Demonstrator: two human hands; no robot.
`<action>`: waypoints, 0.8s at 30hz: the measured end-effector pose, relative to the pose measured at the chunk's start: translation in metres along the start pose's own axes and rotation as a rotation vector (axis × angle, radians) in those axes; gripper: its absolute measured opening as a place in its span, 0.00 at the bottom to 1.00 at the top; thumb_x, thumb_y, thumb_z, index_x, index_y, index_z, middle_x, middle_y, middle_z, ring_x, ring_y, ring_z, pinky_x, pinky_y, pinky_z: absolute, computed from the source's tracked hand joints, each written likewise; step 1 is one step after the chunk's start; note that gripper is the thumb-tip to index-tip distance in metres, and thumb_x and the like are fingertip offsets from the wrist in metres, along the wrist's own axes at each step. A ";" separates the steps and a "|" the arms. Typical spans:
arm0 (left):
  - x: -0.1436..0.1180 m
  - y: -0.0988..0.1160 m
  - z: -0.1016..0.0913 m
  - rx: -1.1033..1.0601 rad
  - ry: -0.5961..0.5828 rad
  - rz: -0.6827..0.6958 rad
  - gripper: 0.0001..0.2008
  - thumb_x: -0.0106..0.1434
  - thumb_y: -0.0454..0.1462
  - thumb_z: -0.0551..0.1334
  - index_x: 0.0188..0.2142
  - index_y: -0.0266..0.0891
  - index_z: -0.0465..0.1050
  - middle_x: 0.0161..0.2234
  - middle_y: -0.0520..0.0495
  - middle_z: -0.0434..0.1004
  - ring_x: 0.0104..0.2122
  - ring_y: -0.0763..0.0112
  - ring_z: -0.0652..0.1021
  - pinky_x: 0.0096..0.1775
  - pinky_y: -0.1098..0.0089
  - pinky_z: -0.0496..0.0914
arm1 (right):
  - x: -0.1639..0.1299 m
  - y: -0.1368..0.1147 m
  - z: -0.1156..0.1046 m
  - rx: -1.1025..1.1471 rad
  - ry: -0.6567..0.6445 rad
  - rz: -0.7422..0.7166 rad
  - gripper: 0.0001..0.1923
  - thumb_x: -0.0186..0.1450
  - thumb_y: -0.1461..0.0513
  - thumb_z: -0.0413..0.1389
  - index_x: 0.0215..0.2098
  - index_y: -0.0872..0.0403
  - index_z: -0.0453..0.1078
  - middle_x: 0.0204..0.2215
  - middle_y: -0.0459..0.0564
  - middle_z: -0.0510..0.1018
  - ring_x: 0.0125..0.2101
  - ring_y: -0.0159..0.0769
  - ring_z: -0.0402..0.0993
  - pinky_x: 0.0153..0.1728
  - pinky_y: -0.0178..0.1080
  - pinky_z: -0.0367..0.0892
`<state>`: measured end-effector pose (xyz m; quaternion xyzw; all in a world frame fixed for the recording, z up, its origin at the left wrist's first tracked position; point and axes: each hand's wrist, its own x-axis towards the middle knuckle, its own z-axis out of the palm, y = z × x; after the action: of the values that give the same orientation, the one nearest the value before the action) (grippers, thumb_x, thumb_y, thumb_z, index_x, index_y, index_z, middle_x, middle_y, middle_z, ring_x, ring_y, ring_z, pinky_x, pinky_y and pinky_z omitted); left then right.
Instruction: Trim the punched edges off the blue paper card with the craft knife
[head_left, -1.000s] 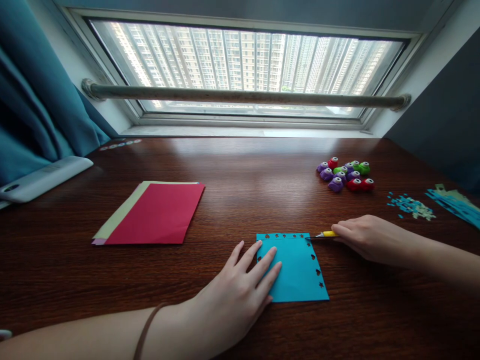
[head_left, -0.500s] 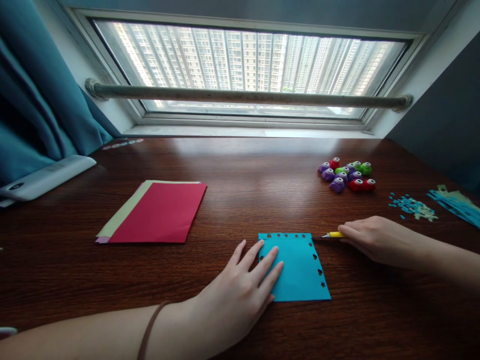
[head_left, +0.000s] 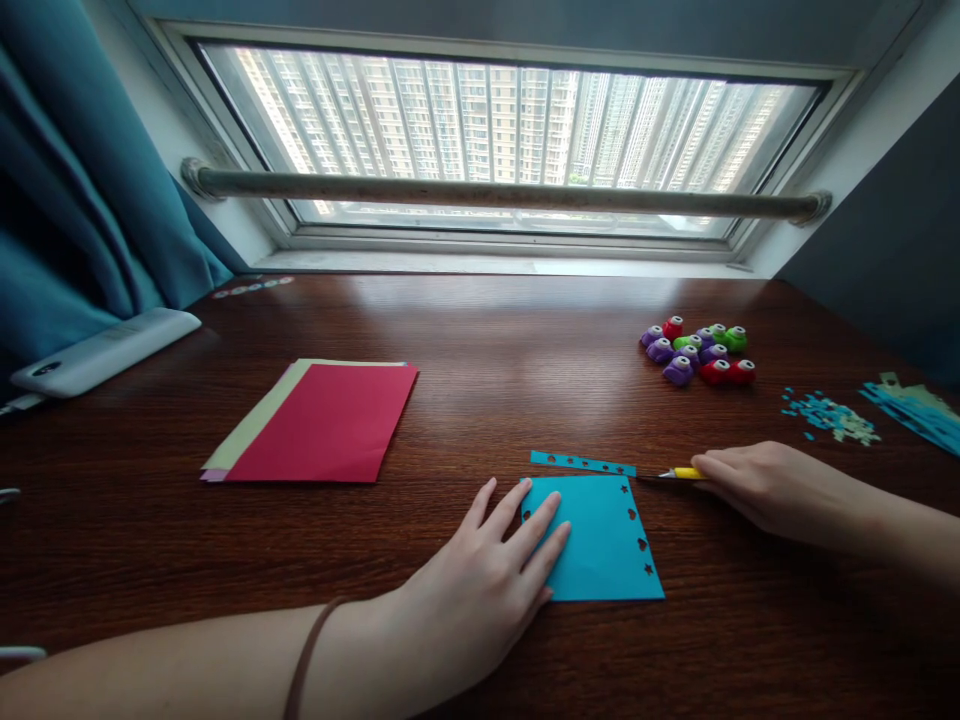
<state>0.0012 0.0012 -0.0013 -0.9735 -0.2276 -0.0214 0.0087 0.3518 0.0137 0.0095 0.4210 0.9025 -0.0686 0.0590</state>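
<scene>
The blue paper sheet [head_left: 600,540] lies flat on the dark wooden tabletop [head_left: 480,340], near its front edge. The left hand [head_left: 480,590] rests on the sheet's left part, fingers spread and flat, pinning it down. A narrow blue strip [head_left: 581,463], punched with small shapes, now lies just beyond the sheet's far edge, apart from it; half a second ago it was still part of the sheet, so the cut along that edge is judged complete. The right hand [head_left: 757,485], to the right of the sheet, is closed around a yellow craft knife [head_left: 679,473], whose tip points at the strip's right end. Left of the sheet lies a stack of red and pale paper [head_left: 315,422]. Beyond the sheet to the right sits a cluster of small coloured punches [head_left: 699,353]; further right, blue paper scraps [head_left: 825,412].
</scene>
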 end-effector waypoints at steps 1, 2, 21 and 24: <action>0.000 0.000 -0.001 -0.001 -0.007 0.002 0.19 0.69 0.37 0.48 0.58 0.39 0.55 0.60 0.40 0.52 0.57 0.47 0.58 0.52 0.45 0.60 | -0.002 0.000 0.001 0.012 -0.001 0.010 0.12 0.69 0.66 0.41 0.32 0.55 0.64 0.27 0.49 0.72 0.25 0.36 0.68 0.26 0.36 0.56; 0.000 0.000 -0.001 -0.002 -0.012 0.005 0.19 0.69 0.36 0.47 0.59 0.39 0.54 0.60 0.39 0.52 0.57 0.47 0.58 0.52 0.45 0.59 | -0.003 -0.001 0.003 0.028 0.005 0.020 0.12 0.69 0.65 0.41 0.32 0.55 0.64 0.28 0.49 0.72 0.26 0.36 0.68 0.27 0.36 0.57; -0.004 0.000 0.000 -0.061 0.068 0.008 0.19 0.68 0.38 0.48 0.57 0.38 0.56 0.58 0.39 0.55 0.53 0.47 0.61 0.50 0.48 0.60 | 0.063 -0.052 -0.005 0.616 0.151 0.513 0.06 0.57 0.61 0.57 0.28 0.56 0.72 0.24 0.47 0.76 0.28 0.39 0.71 0.31 0.35 0.62; -0.005 0.000 -0.001 -0.078 0.075 0.004 0.18 0.68 0.38 0.48 0.57 0.39 0.57 0.57 0.39 0.57 0.51 0.47 0.62 0.48 0.48 0.60 | 0.063 -0.053 -0.008 0.623 0.132 0.522 0.06 0.57 0.61 0.57 0.27 0.57 0.72 0.25 0.48 0.76 0.28 0.39 0.72 0.31 0.35 0.62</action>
<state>-0.0028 -0.0010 -0.0005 -0.9720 -0.2243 -0.0670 -0.0208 0.2701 0.0289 0.0106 0.6372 0.7033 -0.2940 -0.1135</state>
